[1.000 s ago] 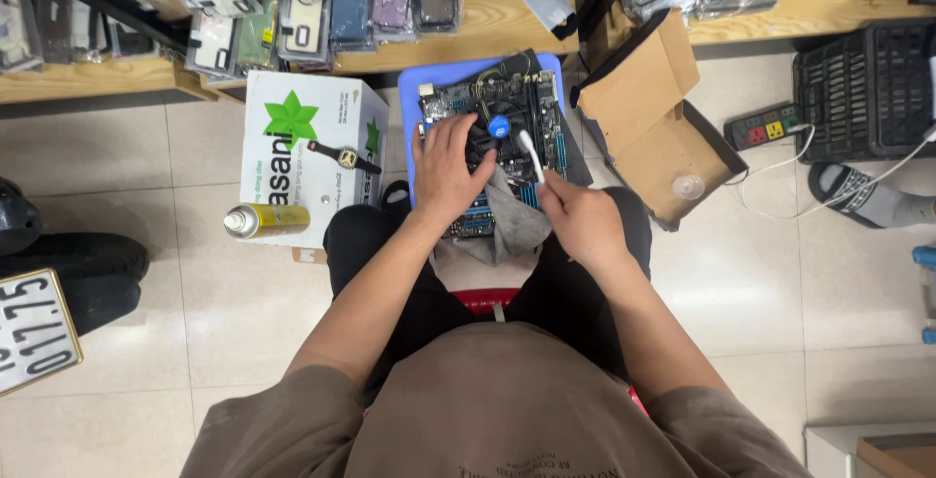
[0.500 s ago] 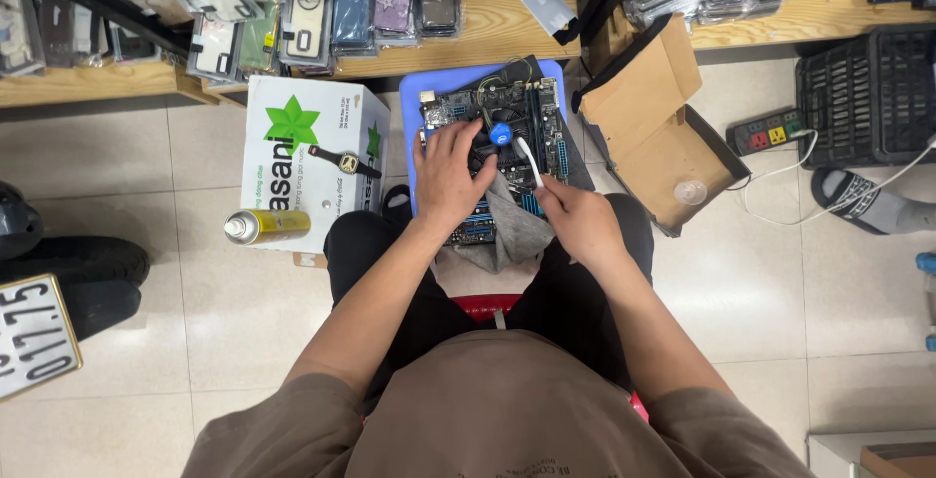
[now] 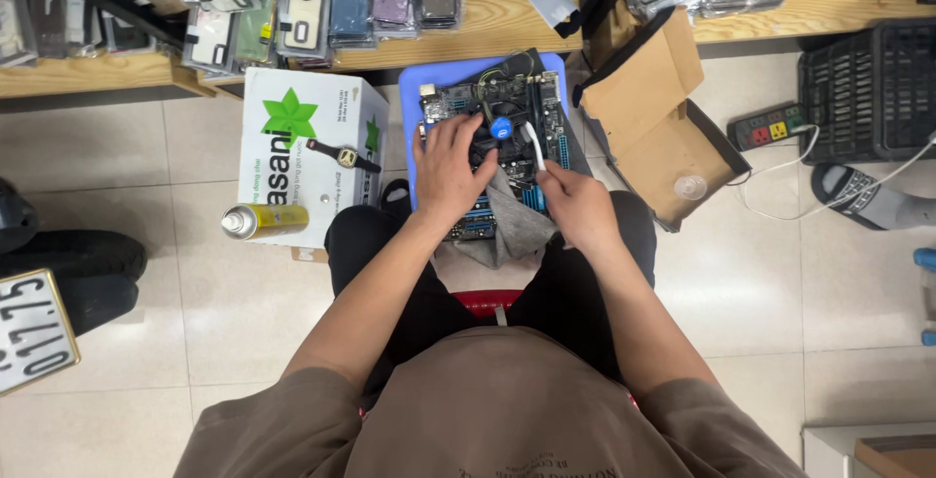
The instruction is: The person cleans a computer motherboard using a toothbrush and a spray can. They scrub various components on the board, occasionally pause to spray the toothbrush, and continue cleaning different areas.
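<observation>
A dark computer motherboard [image 3: 507, 98] with a blue-capped cooler lies on a blue plastic stool [image 3: 429, 78] in front of my knees. My left hand [image 3: 448, 166] rests flat on the board's left part, fingers spread toward the cooler. My right hand [image 3: 577, 207] grips a thin white stick-like tool [image 3: 533, 147] whose tip points at the board beside the cooler. A grey cloth [image 3: 515, 229] hangs from the board's near edge between my hands.
A white carton [image 3: 297, 113] with a wristwatch [image 3: 341, 154] on top stands to the left, a yellow spray can [image 3: 263, 220] by it. To the right are an open cardboard box [image 3: 673, 137], a power strip [image 3: 773, 127] and a black crate [image 3: 868, 88]. A wooden shelf [image 3: 487, 20] carries phone cases.
My right hand has shifted slightly left and toward the board with the white tool. My left hand has stayed on the board.
</observation>
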